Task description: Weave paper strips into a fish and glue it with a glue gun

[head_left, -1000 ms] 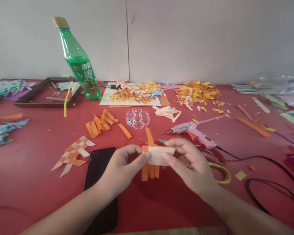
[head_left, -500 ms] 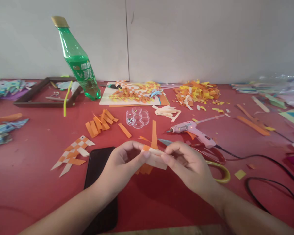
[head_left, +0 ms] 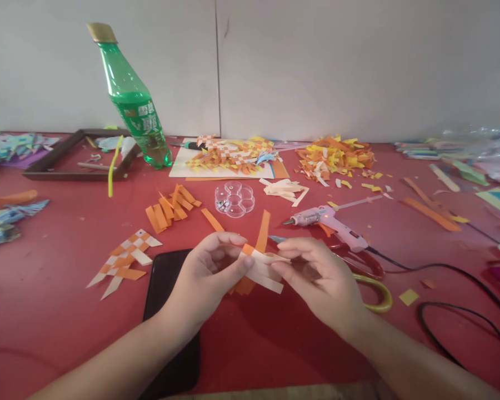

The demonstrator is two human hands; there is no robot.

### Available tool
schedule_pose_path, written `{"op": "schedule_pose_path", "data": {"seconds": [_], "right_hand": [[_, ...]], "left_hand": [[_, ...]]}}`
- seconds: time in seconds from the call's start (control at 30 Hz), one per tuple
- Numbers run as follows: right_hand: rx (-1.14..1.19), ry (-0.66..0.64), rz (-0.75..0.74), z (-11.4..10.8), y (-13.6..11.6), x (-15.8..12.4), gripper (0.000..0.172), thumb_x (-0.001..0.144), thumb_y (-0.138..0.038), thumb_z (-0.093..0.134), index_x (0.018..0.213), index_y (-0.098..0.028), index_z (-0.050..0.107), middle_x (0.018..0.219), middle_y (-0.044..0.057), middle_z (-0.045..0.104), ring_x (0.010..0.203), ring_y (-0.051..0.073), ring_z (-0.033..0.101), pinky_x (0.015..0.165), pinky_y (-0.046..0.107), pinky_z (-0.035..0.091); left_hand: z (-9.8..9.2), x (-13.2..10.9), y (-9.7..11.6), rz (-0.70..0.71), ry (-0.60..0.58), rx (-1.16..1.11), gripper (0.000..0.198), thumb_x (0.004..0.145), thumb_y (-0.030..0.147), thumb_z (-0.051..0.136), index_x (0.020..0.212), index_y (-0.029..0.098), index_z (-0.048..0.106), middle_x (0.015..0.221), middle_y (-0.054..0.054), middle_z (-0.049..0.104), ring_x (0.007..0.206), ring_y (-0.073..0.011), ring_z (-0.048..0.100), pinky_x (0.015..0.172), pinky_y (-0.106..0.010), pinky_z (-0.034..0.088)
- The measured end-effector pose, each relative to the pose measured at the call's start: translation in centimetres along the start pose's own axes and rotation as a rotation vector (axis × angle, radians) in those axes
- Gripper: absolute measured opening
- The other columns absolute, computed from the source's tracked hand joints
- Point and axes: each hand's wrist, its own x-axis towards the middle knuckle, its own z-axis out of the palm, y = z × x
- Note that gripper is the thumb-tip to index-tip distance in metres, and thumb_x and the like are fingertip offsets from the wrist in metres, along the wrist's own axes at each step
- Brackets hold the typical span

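Observation:
Over the red table (head_left: pixel 58 333) my left hand (head_left: pixel 208 278) and my right hand (head_left: pixel 316 280) both pinch a small bundle of orange and cream paper strips (head_left: pixel 258 266). The left thumb and fingers press its left end, the right fingertips grip its right end. One orange strip sticks up from the bundle and the cream strips fan out toward the lower right. Loose orange strips (head_left: pixel 170 208) lie just beyond my left hand.
A black phone (head_left: pixel 166 289) lies under my left wrist, a woven orange-and-white piece (head_left: pixel 125 261) to its left. A pink glue gun (head_left: pixel 329 220), scissors (head_left: pixel 370 278) and black cable (head_left: pixel 462 322) sit at right. Behind: a clear bead box (head_left: pixel 234 200), green bottle (head_left: pixel 135 105), wooden frame (head_left: pixel 62 166), paper scraps (head_left: pixel 333 158).
The bundle has tilted from lying flat and level between my fingers to slanting down to the right, its cream strips have fanned apart, and the upright orange strip leans right.

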Motion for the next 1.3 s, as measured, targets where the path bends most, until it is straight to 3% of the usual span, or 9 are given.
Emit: {"op": "schedule_pose_path", "data": {"seconds": [0.17,0.3,0.37,0.57,0.8,0.93,1.13,1.3], "right_hand": [[-0.004,-0.065,0.018,-0.2,0.1,0.0,0.005,0.09,-0.022,0.061,0.089,-0.027,0.062,0.077,-0.004,0.068,0.065,0.009,0.067,0.058,0.017,0.053],[-0.012,-0.058,-0.087,-0.8,-0.1,0.1,0.006,0.088,-0.02,0.062,0.09,-0.025,0.062,0.098,0.001,0.064,0.088,0.015,0.066,0.077,0.026,0.054],[0.017,-0.119,-0.153,-1.2,-0.2,0.2,0.005,0.089,-0.02,0.059,0.089,-0.024,0.063,0.108,0.004,0.059,0.1,0.018,0.063,0.086,0.031,0.051],[0.081,-0.324,-0.148,-2.0,-0.4,0.0,0.022,0.09,-0.021,0.044,0.098,-0.025,0.064,0.114,0.005,0.051,0.105,0.02,0.056,0.091,0.036,0.048],[0.058,-0.204,-0.244,-1.4,-0.7,0.1,0.032,0.086,-0.004,0.047,0.1,-0.027,0.065,0.111,0.004,0.05,0.099,0.016,0.057,0.08,0.029,0.052],[-0.032,-0.225,-0.344,-1.3,-0.7,0.3,0.035,0.082,-0.003,0.052,0.104,-0.027,0.066,0.115,0.005,0.052,0.11,0.02,0.053,0.093,0.037,0.049],[-0.021,-0.237,-0.314,-1.3,-0.6,0.2,0.035,0.081,-0.007,0.057,0.11,-0.025,0.061,0.111,0.006,0.053,0.106,0.022,0.054,0.093,0.04,0.049],[0.015,-0.148,-0.321,-1.3,-0.6,0.1,0.042,0.079,-0.005,0.06,0.114,-0.028,0.058,0.106,0.005,0.054,0.103,0.021,0.054,0.092,0.041,0.049]], "left_hand": [[-0.1,-0.1,0.1,-0.067,0.038,-0.042,0.028,0.079,0.029,0.077,0.103,0.021,0.064,0.082,0.001,0.075,0.076,-0.0107,0.07,0.07,-0.019,0.052],[-0.1,-0.3,0.2,-0.051,0.054,0.033,0.029,0.079,0.031,0.076,0.104,0.022,0.066,0.082,0.001,0.076,0.074,-0.0098,0.069,0.068,-0.017,0.052],[0.0,-0.5,0.3,-0.042,0.048,0.104,0.025,0.079,0.03,0.076,0.101,0.021,0.067,0.081,0.001,0.076,0.075,-0.0098,0.069,0.067,-0.016,0.051],[0.5,-0.9,0.2,-0.006,-0.036,0.204,0.018,0.08,0.026,0.073,0.096,0.02,0.072,0.087,-0.002,0.078,0.082,-0.0143,0.072,0.073,-0.019,0.056],[0.3,-0.9,-0.1,0.063,-0.066,0.326,0.017,0.083,0.029,0.07,0.098,0.024,0.077,0.093,-0.003,0.079,0.086,-0.0198,0.073,0.08,-0.028,0.058],[0.4,-1.0,0.1,0.059,-0.095,0.276,0.018,0.085,0.03,0.067,0.098,0.021,0.076,0.093,-0.006,0.078,0.088,-0.0244,0.073,0.08,-0.035,0.058],[0.3,-0.8,0.3,0.008,-0.074,0.143,0.014,0.081,0.027,0.074,0.094,0.023,0.075,0.088,-0.001,0.077,0.082,-0.0138,0.071,0.075,-0.021,0.056],[0.3,-0.6,0.6,-0.037,-0.108,-0.03,0.012,0.081,0.027,0.074,0.093,0.023,0.074,0.08,0.002,0.074,0.073,-0.0081,0.067,0.069,-0.015,0.054]]}}
